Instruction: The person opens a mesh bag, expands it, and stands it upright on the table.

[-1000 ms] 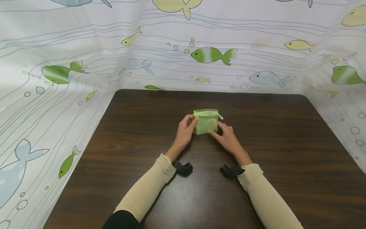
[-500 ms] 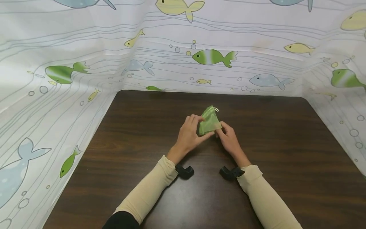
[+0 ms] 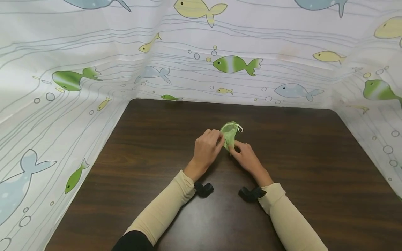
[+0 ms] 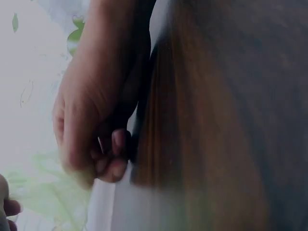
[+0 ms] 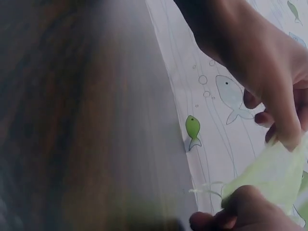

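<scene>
A small, sheer pale-green drawstring pouch (image 3: pixel 230 132) is held just above the dark table, bunched and narrow, with its white cord loop (image 3: pixel 240 128) sticking out at the upper right. The left hand (image 3: pixel 205 148) has curled fingers at the pouch's left edge and pinches it there. From the right, the right hand (image 3: pixel 248 158) pinches the lower part between thumb and fingers. In the right wrist view, the pouch (image 5: pixel 269 175) stretches between the two hands. The left wrist view shows it only as a pale blur beyond the left hand (image 4: pixel 89 115). Its contents cannot be made out.
A dark wood-grain table (image 3: pixel 157 139) spreads under both arms. White fish-print cloth (image 3: pixel 188 76) hangs along its back and sides. Black devices (image 3: pixel 204 190) are worn at both wrists, below beige sleeves.
The pouch, spread flat a second ago, turned and is now bunched and narrower. The left hand released its side edge, reached across and now pinches the left edge; the right hand's grip shifted lower.
</scene>
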Available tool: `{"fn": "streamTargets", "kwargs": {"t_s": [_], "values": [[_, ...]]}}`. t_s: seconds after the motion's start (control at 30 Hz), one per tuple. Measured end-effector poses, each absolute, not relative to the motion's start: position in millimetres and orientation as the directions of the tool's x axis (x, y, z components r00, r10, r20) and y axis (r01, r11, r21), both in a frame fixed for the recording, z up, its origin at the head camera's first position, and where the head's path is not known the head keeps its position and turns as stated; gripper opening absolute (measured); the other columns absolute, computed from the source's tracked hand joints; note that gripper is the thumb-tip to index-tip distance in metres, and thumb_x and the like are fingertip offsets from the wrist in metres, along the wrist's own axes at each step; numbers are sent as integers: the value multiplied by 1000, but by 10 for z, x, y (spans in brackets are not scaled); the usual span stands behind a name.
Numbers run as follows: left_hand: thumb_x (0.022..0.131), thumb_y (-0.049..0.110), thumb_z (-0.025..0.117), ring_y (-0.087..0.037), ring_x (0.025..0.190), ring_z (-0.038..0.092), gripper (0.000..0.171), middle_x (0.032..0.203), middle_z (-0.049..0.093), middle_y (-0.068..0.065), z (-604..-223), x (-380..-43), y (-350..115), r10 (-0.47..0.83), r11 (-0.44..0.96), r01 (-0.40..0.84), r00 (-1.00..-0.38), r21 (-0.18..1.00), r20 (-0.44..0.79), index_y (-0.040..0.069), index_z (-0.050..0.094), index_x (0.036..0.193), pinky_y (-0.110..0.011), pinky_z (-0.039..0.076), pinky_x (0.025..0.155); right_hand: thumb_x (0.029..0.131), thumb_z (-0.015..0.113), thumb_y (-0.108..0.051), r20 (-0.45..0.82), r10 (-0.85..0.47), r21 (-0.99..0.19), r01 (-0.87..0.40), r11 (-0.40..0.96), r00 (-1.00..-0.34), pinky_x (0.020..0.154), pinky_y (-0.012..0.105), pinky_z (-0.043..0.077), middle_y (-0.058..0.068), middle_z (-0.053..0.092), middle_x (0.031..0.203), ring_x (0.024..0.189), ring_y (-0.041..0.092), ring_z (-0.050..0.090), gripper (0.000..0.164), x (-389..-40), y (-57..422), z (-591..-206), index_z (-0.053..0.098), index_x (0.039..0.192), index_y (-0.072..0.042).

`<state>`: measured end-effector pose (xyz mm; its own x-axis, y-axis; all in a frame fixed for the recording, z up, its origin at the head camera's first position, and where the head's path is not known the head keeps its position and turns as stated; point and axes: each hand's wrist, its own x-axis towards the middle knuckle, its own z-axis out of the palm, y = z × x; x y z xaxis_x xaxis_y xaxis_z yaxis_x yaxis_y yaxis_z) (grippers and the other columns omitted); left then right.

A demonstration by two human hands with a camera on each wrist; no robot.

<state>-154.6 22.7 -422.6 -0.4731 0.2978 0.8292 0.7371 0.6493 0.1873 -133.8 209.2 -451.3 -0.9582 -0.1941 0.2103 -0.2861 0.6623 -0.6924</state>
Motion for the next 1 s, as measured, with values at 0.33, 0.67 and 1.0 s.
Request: {"fn": "streamTargets", "kwargs": {"t_s": [0.33,0.67,1.0], "values": [[88,-2,74,-14,61,52,18,71,62,-1,-4178,-1559,245,340,636,768,-366,75,866,10,63,82,-23,46,50,112,47,-32,210,-181,-654,-275,705,-961,57,27,40,-1,55,62,53,10,43,47,-1331,2037,-4468,62,72,-13],[85,20,80,-16,69,56,22,82,66,0,-4155,-1486,239,356,641,751,-475,159,805,10,63,97,-25,47,47,114,37,-23,184,-135,-706,-226,671,-974,76,33,36,2,56,69,61,11,43,44,-1288,2023,-4560,59,78,-11],[93,35,74,-11,59,54,27,75,63,2,-4293,-1521,245,355,685,637,-715,353,603,14,58,84,-25,40,48,115,36,-38,168,-24,-834,-155,529,-985,68,30,41,9,63,80,69,18,49,48,-1279,2056,-4499,64,88,-10]]}}
